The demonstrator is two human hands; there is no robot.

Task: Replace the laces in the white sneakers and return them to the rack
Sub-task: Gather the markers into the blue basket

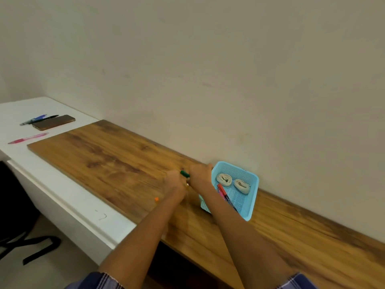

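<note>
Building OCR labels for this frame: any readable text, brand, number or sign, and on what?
None readable.
Phone: no marking visible.
Pens beside it, pink pen: too small and blurred.
Markers in the blue basket: print, if any, blurred.
Green marker between the hands: blurred.

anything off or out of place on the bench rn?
One small orange piece lies loose on the wooden board, left of the left hand. Both lace rolls sit in the blue basket. No sneakers in view.

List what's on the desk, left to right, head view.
Pink pen → brown phone → orange bit → left hand → right hand → first lace roll → second lace roll, both in the blue basket.
</note>
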